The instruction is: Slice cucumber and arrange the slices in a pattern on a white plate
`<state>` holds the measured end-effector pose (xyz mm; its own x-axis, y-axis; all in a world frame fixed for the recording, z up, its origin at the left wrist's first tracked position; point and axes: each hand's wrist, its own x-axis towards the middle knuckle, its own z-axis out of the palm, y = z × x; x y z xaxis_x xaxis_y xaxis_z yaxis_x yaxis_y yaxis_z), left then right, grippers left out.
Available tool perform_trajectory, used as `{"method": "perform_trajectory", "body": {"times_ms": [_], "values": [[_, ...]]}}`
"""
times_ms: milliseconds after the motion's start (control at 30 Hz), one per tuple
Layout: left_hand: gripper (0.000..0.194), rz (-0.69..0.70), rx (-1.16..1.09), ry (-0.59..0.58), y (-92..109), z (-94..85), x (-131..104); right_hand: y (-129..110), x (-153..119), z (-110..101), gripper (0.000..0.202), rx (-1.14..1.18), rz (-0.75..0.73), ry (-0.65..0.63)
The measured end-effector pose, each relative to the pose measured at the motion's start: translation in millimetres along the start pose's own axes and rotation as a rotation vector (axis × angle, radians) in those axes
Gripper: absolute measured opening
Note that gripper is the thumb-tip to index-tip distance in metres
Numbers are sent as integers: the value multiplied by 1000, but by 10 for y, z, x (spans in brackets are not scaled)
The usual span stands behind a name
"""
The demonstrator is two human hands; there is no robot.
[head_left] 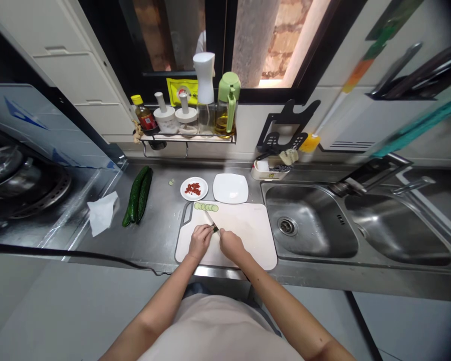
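My right hand (pixel 232 244) is closed round the handle of a small knife (pixel 209 217). Its blade points up and left over the white cutting board (pixel 251 225). My left hand (pixel 200 240) has its fingers pressed together on a small dark green cucumber piece (pixel 215 229), right beside the blade. My fingers cover most of that piece. Along the board's top left edge lies a row of several round cucumber slices (pixel 206 206), overlapping. Behind the board stand a white plate with chopped red bits (pixel 193 188) and a bare white square plate (pixel 230 188).
Whole cucumbers (pixel 137 195) and a crumpled white tissue (pixel 102 212) lie on the steel counter at left. A double sink (pixel 311 220) adjoins the board's right side. Above, a rack (pixel 188 138) carries bottles and jars. A pot (pixel 26 180) sits on the stove at far left.
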<state>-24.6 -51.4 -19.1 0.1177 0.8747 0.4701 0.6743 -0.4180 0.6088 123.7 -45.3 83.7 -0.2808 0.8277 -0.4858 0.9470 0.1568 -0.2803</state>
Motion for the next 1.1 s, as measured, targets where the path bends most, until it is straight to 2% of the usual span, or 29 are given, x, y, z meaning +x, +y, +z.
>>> {"method": "perform_trajectory", "body": {"times_ms": [133,467,933,1100], "values": [[19,4,-1,10,7,-1,-2,0,-15,8,28,-13,-4,6],[21,-16,-21,3,5,-3,0,146,-318,116,24,-49,14,-21],[20,-17,-17,2,6,-4,6,28,-39,83,26,-47,12,-40],[21,-28,-21,4,6,-2,5,31,18,91,25,-35,-8,-8]]}}
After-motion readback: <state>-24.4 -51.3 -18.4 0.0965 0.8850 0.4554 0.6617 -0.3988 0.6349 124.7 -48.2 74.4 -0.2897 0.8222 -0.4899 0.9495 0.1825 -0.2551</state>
